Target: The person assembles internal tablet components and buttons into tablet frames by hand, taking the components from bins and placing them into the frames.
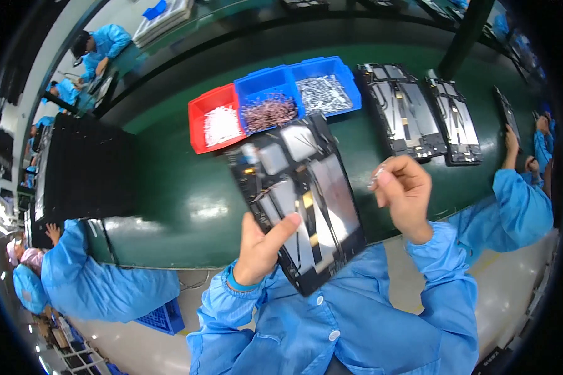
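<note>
My left hand (261,245) grips an opened tablet (331,187) by its left edge, thumb over the inner side. Its black frame, silver battery panels and dark ribbon cables face up, and it is tilted above the bench. To its right my right hand (406,190) is raised with thumb and forefinger pinched on a small whitish part (376,175), too small to name. Beyond the tablet stand a red bin (197,119) of white pieces and two joined blue bins: one of brownish small parts (269,111), one of silvery small parts (323,94).
Two more opened tablets (401,112) (455,119) lie at the far right of the green bench (187,200). A tall black stack (87,165) stands on the left. Co-workers in blue sit on both sides, one sleeve (513,200) close on my right. A dark post (469,40) rises behind.
</note>
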`<state>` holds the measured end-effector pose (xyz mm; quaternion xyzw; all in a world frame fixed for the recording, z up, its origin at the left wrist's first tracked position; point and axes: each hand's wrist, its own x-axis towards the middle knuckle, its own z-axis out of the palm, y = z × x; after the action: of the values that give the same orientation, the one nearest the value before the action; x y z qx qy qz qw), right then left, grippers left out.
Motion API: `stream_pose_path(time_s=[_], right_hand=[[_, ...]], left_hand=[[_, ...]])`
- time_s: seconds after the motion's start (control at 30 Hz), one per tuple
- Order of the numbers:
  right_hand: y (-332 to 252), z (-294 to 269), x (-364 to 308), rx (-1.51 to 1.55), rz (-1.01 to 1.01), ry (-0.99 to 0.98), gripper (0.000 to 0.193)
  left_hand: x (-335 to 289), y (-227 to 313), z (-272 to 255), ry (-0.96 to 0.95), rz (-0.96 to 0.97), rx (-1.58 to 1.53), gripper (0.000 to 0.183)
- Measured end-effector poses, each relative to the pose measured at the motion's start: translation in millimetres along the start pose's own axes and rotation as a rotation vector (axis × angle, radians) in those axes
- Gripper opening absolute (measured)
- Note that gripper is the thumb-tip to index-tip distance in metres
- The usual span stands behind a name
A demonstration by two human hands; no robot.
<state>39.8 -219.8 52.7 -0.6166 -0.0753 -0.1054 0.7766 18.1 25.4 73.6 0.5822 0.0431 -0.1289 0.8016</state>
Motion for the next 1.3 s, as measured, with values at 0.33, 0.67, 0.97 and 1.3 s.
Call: stream_pose_path(time_s=[0.33,0.67,0.97,1.3], right_hand=[[-69,92,38,0.372,0.051,-0.581,0.005],[-60,108,38,0.326,0.156,-0.626,0.007],[-58,106,41,0.327,0.142,-0.665,0.007],[-59,104,38,0.374,0.109,-0.658,0.008]], left_hand=[[35,-28,-28,0.42,1.273,0.977,0.009],[40,-38,-28,0.387,1.157,0.879,0.014],[52,-60,-42,0.352,1.119,0.852,0.014],[50,-53,-35,0.375,1.176,0.895,0.012]])
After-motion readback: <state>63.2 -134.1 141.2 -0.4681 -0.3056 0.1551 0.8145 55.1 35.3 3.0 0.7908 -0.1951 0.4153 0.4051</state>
